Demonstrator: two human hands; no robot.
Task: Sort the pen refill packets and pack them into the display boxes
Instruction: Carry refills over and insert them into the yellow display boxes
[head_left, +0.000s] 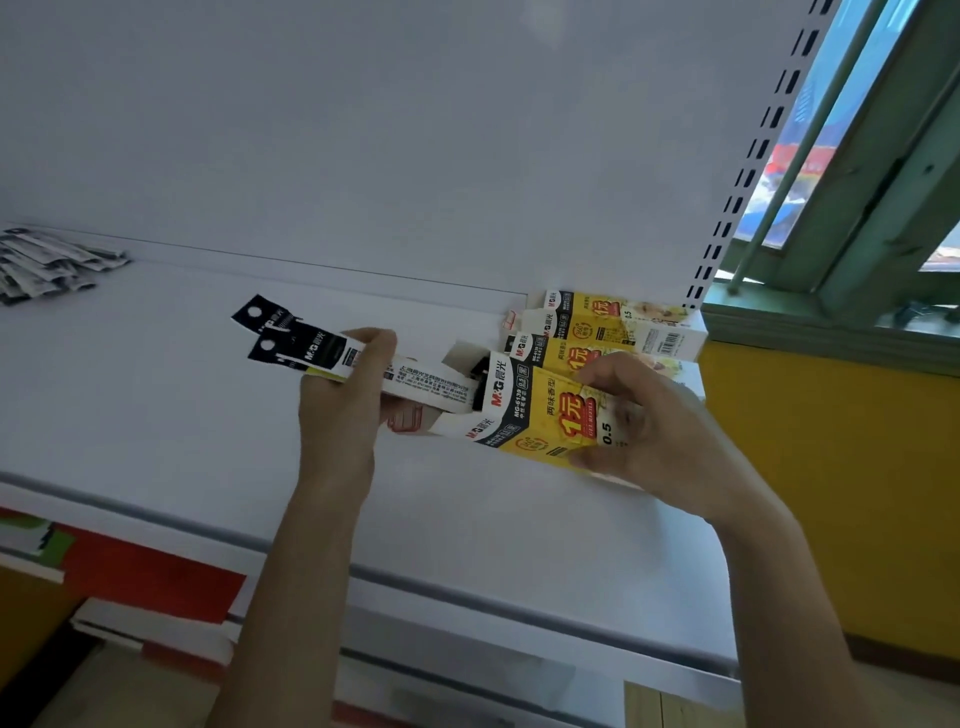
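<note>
White shelf (156, 415) under me, white back panel (415, 130) behind it. My bundle of refill packets (311, 349) sits in my left hand (343, 410), fingers curled round its middle, black hang-tab ends fanning out to the left and the printed ends already nosing into the open mouth of the yellow display box (540, 415). My right hand (649, 431) grips that box at its closed end, thumb on top and fingers underneath, tilting it just above the shelf.

I judge the packets light, thin and slick against each other, so they would fan or slip if I pinched only the tabs; a hold across the middle keeps them squared. The box is soft card with loose flaps, easy to crush, so I'd hold it by its edges.

Just behind it, at the far right, more yellow boxes (613, 322) are stacked against the panel. Far left lies a loose pile of packets (47, 265). A slotted upright (748, 171) and a window (831, 182) stand to the right.
</note>
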